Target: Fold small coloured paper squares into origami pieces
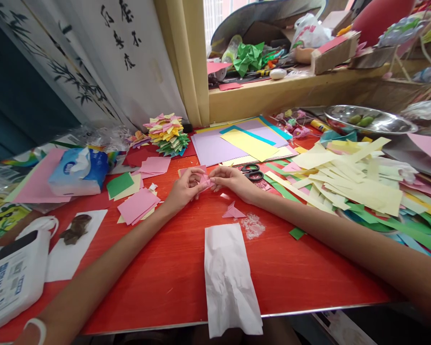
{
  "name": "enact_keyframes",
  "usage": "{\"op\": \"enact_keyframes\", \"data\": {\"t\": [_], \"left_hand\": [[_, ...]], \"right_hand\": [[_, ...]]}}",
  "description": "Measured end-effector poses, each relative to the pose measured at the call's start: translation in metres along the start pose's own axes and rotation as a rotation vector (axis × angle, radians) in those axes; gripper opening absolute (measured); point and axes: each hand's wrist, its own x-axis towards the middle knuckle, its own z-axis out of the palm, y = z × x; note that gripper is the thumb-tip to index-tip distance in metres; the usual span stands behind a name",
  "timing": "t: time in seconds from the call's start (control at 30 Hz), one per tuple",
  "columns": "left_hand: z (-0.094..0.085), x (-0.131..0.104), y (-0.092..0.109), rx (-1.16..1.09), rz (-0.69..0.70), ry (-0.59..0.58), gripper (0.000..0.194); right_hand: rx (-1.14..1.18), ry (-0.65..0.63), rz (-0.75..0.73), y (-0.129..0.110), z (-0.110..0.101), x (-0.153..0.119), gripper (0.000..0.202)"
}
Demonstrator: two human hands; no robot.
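Observation:
Between my two hands, above the middle of the red table (179,268), is a piece of pink folding paper (204,180), partly creased. My left hand (187,188) pinches its left side, and the fingertips of my right hand (233,181) close on its right side. Some of the paper is hidden behind my fingers. A small folded pink paper piece (233,211) lies on the table just below my right hand. Black-handled scissors (252,172) rest right behind my right wrist. Left of my left hand sit stacked pink paper squares (137,206).
A layered paper model (168,136) stands at the back left, near a blue tissue pack (79,171). Cut paper strips (359,182) pile up on the right, before a metal tray (373,125). A white paper sheet (230,278) overhangs the front edge.

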Motion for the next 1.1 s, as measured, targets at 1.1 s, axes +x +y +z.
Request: {"op": "enact_keyframes", "data": {"t": [1.1], "left_hand": [[0.000,-0.006,0.004,0.244,0.090,-0.051,0.023]], "right_hand": [[-0.275,-0.040,-0.101,0.006,-0.001,-0.001,0.015]]}}
